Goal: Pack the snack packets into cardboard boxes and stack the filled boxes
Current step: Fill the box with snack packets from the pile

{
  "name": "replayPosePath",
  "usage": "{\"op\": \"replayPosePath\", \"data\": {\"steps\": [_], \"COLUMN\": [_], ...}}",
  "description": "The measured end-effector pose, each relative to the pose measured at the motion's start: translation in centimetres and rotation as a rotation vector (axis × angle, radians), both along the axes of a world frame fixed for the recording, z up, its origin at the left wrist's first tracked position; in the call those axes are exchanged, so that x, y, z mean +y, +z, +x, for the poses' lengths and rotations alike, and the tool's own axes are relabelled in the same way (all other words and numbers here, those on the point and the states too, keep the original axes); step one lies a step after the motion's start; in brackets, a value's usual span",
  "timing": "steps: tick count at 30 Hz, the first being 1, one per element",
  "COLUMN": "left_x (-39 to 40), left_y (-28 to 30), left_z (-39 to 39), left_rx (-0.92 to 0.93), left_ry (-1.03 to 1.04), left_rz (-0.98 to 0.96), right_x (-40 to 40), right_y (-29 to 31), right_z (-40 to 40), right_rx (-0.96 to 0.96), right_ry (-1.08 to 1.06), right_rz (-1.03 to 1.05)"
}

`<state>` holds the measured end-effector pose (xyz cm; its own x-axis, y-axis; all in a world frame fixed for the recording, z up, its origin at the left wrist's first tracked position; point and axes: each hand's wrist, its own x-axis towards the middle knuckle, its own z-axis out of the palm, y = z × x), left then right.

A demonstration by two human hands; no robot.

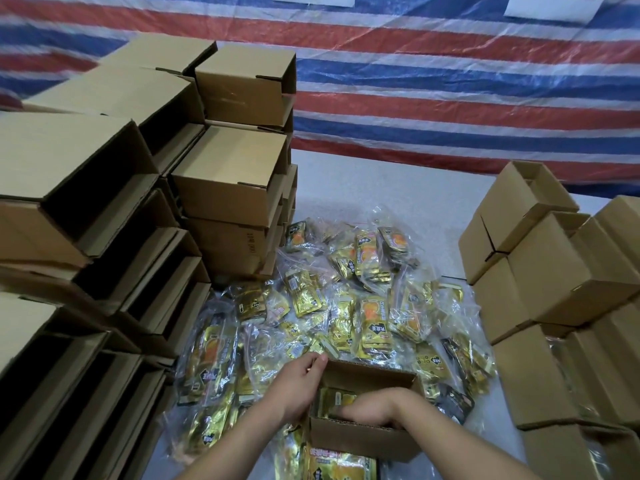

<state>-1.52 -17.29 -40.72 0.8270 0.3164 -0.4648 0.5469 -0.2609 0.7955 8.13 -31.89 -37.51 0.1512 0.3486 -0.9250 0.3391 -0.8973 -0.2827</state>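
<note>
An open cardboard box (367, 441) stands on the white table near me, among a heap of gold snack packets in clear bags (349, 306). My left hand (301, 382) grips the box's left wall at its far corner, fingers curled over the rim. My right hand (367, 410) reaches down inside the box and rests on a gold packet (337, 400) lying there. The fingertips are partly hidden by the box's near wall. Another gold packet (337, 465) lies in front of the box.
Tall stacks of cardboard boxes (104, 220) fill the left side. More boxes are stacked at the back left (235, 174) and on the right (561, 289). A red, white and blue striped tarp (433, 81) hangs behind the table.
</note>
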Motion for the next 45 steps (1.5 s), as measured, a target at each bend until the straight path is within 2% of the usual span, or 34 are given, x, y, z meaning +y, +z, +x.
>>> {"op": "replayPosePath", "data": {"steps": [5, 9, 14, 17, 19, 21, 24, 26, 29, 32, 35, 38, 41, 45], "left_x": [0.0, 0.2, 0.1, 0.3, 0.4, 0.4, 0.5, 0.5, 1.2, 3.2, 6.8, 10.6, 13.1, 14.7], "left_y": [0.2, 0.4, 0.6, 0.8, 0.9, 0.9, 0.9, 1.3, 2.1, 2.7, 2.7, 2.1, 1.0, -0.7], "left_z": [0.0, 0.0, 0.1, 0.2, 0.3, 0.4, 0.6, 0.7, 1.1, 2.1, 3.7, 5.5, 7.3, 9.0], "left_rx": [0.011, 0.01, 0.027, 0.039, 0.037, 0.025, 0.011, 0.007, -0.034, -0.102, -0.085, 0.067, 0.274, 0.41], "left_ry": [0.012, -0.008, -0.024, -0.028, -0.044, -0.055, -0.064, -0.062, -0.01, 0.138, 0.256, 0.236, 0.188, 0.105], "left_rz": [-0.022, 0.015, 0.024, 0.007, 0.002, 0.006, -0.008, -0.039, -0.028, 0.104, 0.357, 0.52, 0.519, 0.63], "right_x": [-0.7, -0.7, -0.8, -1.3, -1.6, -1.9, -2.1, -2.3, -2.7, -3.0, -3.0, -2.9, -2.8, -2.1], "right_y": [1.4, 0.4, 0.7, 2.4, 4.0, 5.6, 6.6, 6.2, 4.4, 2.9, 2.5, 3.0, 3.7, 4.5], "right_z": [1.7, 0.8, 0.5, 0.9, 1.2, 1.8, 3.3, 3.8, 3.4, 3.0, 3.1, 3.9, 4.7, 5.2], "right_rx": [-0.084, -0.141, -0.136, -0.164, -0.2, -0.332, -0.658, -0.764, -0.808, -0.827, -0.84, -0.804, -0.78, -0.747], "right_ry": [-0.137, 0.009, 0.001, -0.002, -0.112, -0.206, -0.176, -0.135, -0.037, -0.032, -0.057, -0.121, -0.166, -0.226], "right_rz": [0.143, 0.112, 0.124, 0.247, 0.409, 0.561, 0.645, 0.602, 0.457, 0.424, 0.443, 0.474, 0.505, 0.542]}}
